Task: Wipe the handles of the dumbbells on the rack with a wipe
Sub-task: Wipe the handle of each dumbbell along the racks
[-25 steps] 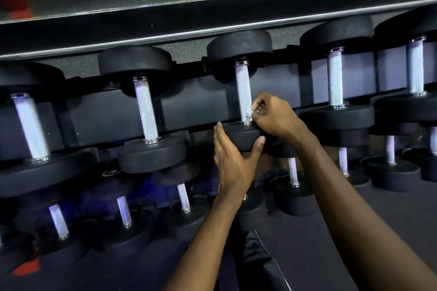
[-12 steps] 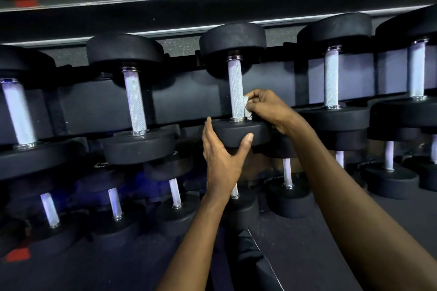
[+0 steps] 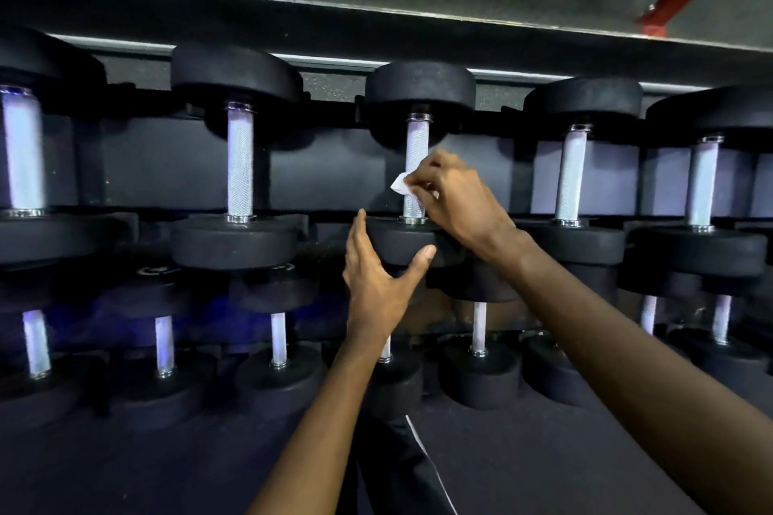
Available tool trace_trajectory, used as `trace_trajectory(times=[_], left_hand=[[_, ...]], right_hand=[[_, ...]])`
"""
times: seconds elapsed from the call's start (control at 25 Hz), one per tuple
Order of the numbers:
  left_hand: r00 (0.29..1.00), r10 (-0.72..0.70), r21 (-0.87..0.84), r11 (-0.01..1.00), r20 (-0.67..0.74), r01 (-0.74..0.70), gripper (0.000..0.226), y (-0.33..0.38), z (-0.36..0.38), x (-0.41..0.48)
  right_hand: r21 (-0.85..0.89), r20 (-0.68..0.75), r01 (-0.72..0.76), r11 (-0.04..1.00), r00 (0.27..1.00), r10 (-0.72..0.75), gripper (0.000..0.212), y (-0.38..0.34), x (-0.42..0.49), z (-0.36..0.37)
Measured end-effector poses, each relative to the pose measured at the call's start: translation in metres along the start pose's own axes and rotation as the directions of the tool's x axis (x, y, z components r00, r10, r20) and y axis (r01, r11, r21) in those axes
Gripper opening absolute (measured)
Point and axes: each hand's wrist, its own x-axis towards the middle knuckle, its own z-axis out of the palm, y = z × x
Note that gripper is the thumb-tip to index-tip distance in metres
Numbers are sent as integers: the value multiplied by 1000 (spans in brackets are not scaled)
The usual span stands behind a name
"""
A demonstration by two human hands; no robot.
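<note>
A black dumbbell with a knurled silver handle [image 3: 416, 146] lies on the upper shelf of the rack, in the middle of the view. My right hand [image 3: 454, 197] pinches a small white wipe [image 3: 399, 184] against the lower half of that handle, fingers curled round it. My left hand [image 3: 378, 268] cups the near black head [image 3: 401, 240] of the same dumbbell, fingers straight on its left side and thumb on its front.
More dumbbells sit on the upper shelf to the left [image 3: 239, 163] and right [image 3: 571, 176]. A lower row of smaller dumbbells [image 3: 278, 341] stands beneath. A dark shelf edge [image 3: 376, 21] overhangs the top. Dark floor lies below.
My right hand has slid the wipe up the handle from just above the near head to about mid-height. My left hand stays on the near head.
</note>
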Motion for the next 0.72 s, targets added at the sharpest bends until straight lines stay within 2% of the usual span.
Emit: trace_trajectory(times=[0.08,0.24,0.32,0.36,0.48,0.56,0.6,0.72], left_hand=[[999,-7,11,1000,33,7,113,1,-3,-1],[997,-27,35,999,66,24,118,2,-7,1],[996,-23,42,999,84,20,120,5,-8,1],[995,-24,48,999,94,19,119,6,-8,2],[994,-32,64,998,104,25,119,3,-10,2],[996,-14,71,997,90,8,123,4,-9,3],[997,-12,76,997,80,6,124,4,-8,3],[997,-27,51,998,67,23,125,3,-8,2]], right_hand=[[-79,161,161,984,976,-146,14,4,8,0],[-162,160,201,966,971,-175,11,7,25,-7],[-217,274,296,930,933,-233,13,0,24,-9],[-238,312,298,924,925,-218,12,-4,23,-10],[-251,306,229,940,940,-147,9,-9,24,-12],[-276,402,302,912,899,-175,14,-12,24,-10],[-303,397,301,904,902,-167,14,-12,26,-9],[-385,236,214,898,963,-128,4,-6,33,-7]])
